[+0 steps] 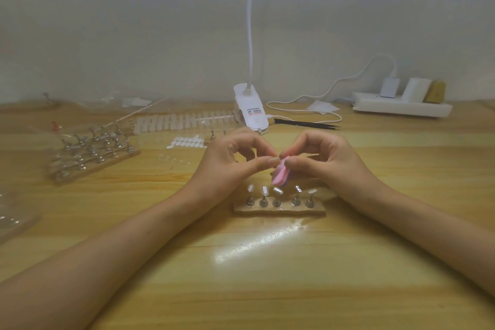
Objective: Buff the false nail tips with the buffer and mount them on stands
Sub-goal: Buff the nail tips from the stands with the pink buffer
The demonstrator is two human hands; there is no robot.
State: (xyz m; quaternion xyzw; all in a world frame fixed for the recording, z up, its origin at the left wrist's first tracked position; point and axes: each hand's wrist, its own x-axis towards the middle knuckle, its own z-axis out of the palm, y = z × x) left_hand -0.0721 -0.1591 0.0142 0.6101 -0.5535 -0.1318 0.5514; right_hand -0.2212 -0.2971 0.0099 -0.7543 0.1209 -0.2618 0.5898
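Observation:
My right hand (pixel 325 158) pinches a small pink buffer (pixel 280 176) above the table's middle. My left hand (pixel 235 159) meets it with thumb and forefinger pinched together at the buffer's top; a nail tip between them is too small to make out. Just below both hands lies a wooden strip (pixel 280 211) with several metal stands (pixel 276 197), each topped by a pale tip. A strip of unused false nail tips (pixel 182 121) lies further back, and a sheet of white adhesive tabs (pixel 187 142) sits in front of it.
A second wooden board with many bare metal stands (pixel 93 153) sits at the left. A white clip lamp (pixel 250 107) stands behind the hands, black tweezers (pixel 308 124) beside it. A white power strip (pixel 401 107) with plugs lies at the back right. Clear plastic packaging (pixel 13 217) sits at the left edge.

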